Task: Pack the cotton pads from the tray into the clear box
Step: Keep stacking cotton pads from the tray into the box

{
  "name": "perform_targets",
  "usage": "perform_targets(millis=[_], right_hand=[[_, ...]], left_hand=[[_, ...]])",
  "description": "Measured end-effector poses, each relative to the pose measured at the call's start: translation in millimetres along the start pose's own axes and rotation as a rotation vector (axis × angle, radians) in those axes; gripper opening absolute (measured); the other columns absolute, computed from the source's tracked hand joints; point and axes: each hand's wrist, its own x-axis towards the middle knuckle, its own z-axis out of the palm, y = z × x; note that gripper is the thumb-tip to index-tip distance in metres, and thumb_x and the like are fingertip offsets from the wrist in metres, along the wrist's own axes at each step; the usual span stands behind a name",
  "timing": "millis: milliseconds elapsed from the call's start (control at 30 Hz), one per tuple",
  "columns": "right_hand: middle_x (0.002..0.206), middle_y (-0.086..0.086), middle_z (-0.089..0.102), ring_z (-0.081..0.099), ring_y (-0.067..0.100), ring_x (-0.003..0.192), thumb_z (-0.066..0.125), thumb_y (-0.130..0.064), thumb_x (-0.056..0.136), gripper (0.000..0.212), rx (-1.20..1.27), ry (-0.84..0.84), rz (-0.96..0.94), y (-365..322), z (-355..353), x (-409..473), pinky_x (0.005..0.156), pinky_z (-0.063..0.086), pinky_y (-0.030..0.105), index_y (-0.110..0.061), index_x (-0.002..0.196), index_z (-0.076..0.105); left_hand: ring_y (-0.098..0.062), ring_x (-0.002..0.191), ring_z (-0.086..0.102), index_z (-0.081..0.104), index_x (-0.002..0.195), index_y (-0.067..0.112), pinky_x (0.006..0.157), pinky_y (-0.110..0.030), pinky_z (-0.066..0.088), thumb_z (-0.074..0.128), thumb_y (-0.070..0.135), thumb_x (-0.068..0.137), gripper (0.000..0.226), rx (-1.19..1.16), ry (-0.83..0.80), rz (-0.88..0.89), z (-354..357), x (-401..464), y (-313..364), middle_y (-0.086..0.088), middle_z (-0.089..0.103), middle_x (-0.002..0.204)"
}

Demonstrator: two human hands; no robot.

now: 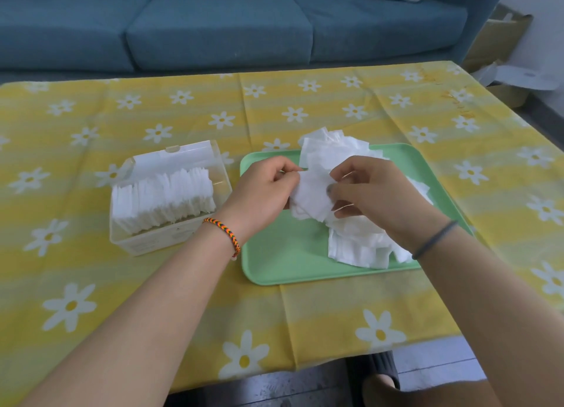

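A loose heap of white cotton pads [354, 241] lies on the green tray [283, 263] at the table's middle right. Over the tray, my left hand [262, 190] and my right hand [372, 190] both pinch a small stack of cotton pads [311, 199] held between them, just above the heap. To the left of the tray stands the clear box [146, 244] with its lid tipped back. A row of upright pads [164, 199] fills most of the box.
The table carries a yellow cloth with white daisies [305, 315]. A blue sofa [213, 31] runs behind the far edge. Cardboard boxes [503, 40] stand on the floor at the far right. A foot in a slipper [381, 379] shows below the near edge.
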Motion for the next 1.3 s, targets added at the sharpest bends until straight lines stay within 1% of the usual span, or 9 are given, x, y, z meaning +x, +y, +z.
perform_targets(millis=[167, 333, 600, 733, 867, 933, 1000, 1167, 1300], right_hand=[[0.072, 0.007, 0.063, 0.063, 0.023, 0.063, 0.062, 0.005, 0.084, 0.012, 0.054, 0.035, 0.016, -1.1, -5.5, 0.6, 0.078, 0.062, 0.042, -0.004, 0.089, 0.067], [0.079, 0.009, 0.06, 0.06, 0.024, 0.071, 0.055, 0.007, 0.084, 0.016, 0.43, 0.005, 0.035, -12.6, -19.8, -1.0, 0.068, 0.054, 0.033, -0.005, 0.085, 0.067], [0.082, 0.013, 0.068, 0.066, 0.025, 0.075, 0.065, 0.001, 0.082, 0.015, 0.0, 0.064, -0.074, -8.1, 11.6, -1.3, 0.081, 0.06, 0.048, -0.007, 0.093, 0.071], [0.079, 0.0, 0.063, 0.06, 0.017, 0.069, 0.067, -0.005, 0.08, 0.018, -0.106, 0.117, -0.103, -4.8, 14.7, 2.2, 0.073, 0.058, 0.035, -0.013, 0.095, 0.069], [0.087, -0.004, 0.061, 0.058, 0.008, 0.071, 0.068, -0.018, 0.087, 0.021, -0.086, 0.106, -0.087, -4.9, 17.2, 2.2, 0.059, 0.045, 0.011, -0.018, 0.108, 0.066], [0.1, -0.001, 0.066, 0.065, 0.012, 0.086, 0.064, -0.03, 0.091, 0.024, -0.01, 0.081, -0.021, -5.5, 21.6, 3.8, 0.075, 0.052, 0.017, -0.022, 0.114, 0.064], [0.108, 0.006, 0.068, 0.067, 0.023, 0.098, 0.058, -0.037, 0.093, 0.026, 0.153, 0.052, 0.08, -7.5, 26.6, 6.2, 0.088, 0.056, 0.036, -0.022, 0.113, 0.063], [0.087, 0.005, 0.062, 0.062, 0.019, 0.073, 0.046, -0.042, 0.102, 0.034, 0.537, -0.052, 0.249, -16.1, 39.2, -0.3, 0.06, 0.046, 0.025, -0.013, 0.117, 0.055], [0.115, 0.013, 0.067, 0.068, 0.027, 0.1, 0.041, -0.047, 0.102, 0.048, 0.551, -0.058, 0.267, -18.4, 33.5, -0.1, 0.083, 0.054, 0.034, -0.015, 0.136, 0.046]], left_hand=[[-0.041, 0.093, 0.069, 0.067, 0.09, 0.011, 0.089, -0.055, 0.058, 0.054, 0.011, 0.099, 0.016, 0.011, 0.037, 0.007, -3.3, 1.1, -1.5, -0.025, 0.072, 0.093], [-0.045, 0.087, 0.068, 0.066, 0.09, 0.019, 0.084, -0.067, 0.054, 0.055, 0.009, 0.098, 0.017, 0.009, 0.016, 0.031, -6.1, -1.6, 0.3, -0.022, 0.071, 0.081], [-0.039, 0.075, 0.059, 0.064, 0.093, 0.025, 0.083, -0.064, 0.057, 0.047, 0.011, 0.087, 0.023, -0.07, -0.078, 0.016, -1.0, -6.8, 7.2, -0.031, 0.06, 0.08], [-0.023, 0.081, 0.061, 0.064, 0.092, 0.019, 0.069, -0.035, 0.057, 0.049, 0.011, 0.095, 0.017, -0.169, -0.06, -0.054, 0.4, -5.0, 8.5, -0.009, 0.061, 0.086], [-0.025, 0.082, 0.069, 0.062, 0.1, 0.019, 0.089, -0.05, 0.06, 0.06, 0.015, 0.081, 0.019, -0.127, -0.03, -0.083, 4.5, -2.6, 4.7, 0.002, 0.067, 0.072], [-0.03, 0.087, 0.07, 0.061, 0.098, 0.023, 0.092, -0.054, 0.057, 0.057, 0.021, 0.069, 0.029, -0.114, 0.023, -0.11, 6.5, -1.2, 3.3, 0.006, 0.067, 0.071], [-0.028, 0.087, 0.065, 0.061, 0.095, 0.026, 0.094, -0.053, 0.053, 0.054, 0.026, 0.064, 0.032, -0.155, 0.057, -0.147, 9.7, -2.0, 4.8, 0.003, 0.067, 0.081], [-0.032, 0.111, 0.065, 0.061, 0.098, 0.019, 0.104, -0.056, 0.049, 0.055, 0.03, 0.063, 0.037, -0.318, 0.042, -0.241, 25.2, -9.0, 8.1, -0.012, 0.068, 0.111], [-0.028, 0.104, 0.063, 0.057, 0.101, 0.019, 0.093, -0.043, 0.05, 0.053, 0.027, 0.062, 0.039, -0.351, 0.04, -0.249, 27.4, -6.7, 8.7, -0.009, 0.064, 0.106]])
